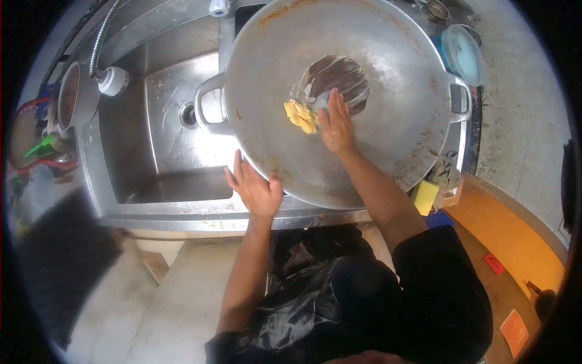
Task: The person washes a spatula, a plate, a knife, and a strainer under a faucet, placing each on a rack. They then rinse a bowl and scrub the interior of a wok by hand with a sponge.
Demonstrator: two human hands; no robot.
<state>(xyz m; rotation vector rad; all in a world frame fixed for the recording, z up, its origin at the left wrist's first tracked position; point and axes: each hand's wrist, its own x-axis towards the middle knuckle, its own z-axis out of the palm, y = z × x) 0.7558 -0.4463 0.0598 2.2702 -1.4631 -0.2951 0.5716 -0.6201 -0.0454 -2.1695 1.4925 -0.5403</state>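
A large metal wok (273, 73) with two loop handles lies across the sink counter, rust-brown stains along its inner wall. My right hand (337, 124) reaches into it with fingers extended and close together, laid flat near the bottom. A pale smear shows around its fingertips, over the dark, streaked wet patch (348, 76) at the wok's centre. Just left of this hand sits a soft, crumpled yellow lump (301, 116); I cannot tell what it is. My left hand (257, 189) is open, fingers spread, against the wok's near-left outer rim.
Left of the wok is a steel sink (176, 121) with a drain and a white spray head (113, 81) on a metal hose. A metal pot (77, 96) stands at the far left. A yellow sponge (425, 197) sits near right, and a blue tub (461, 56) at back right.
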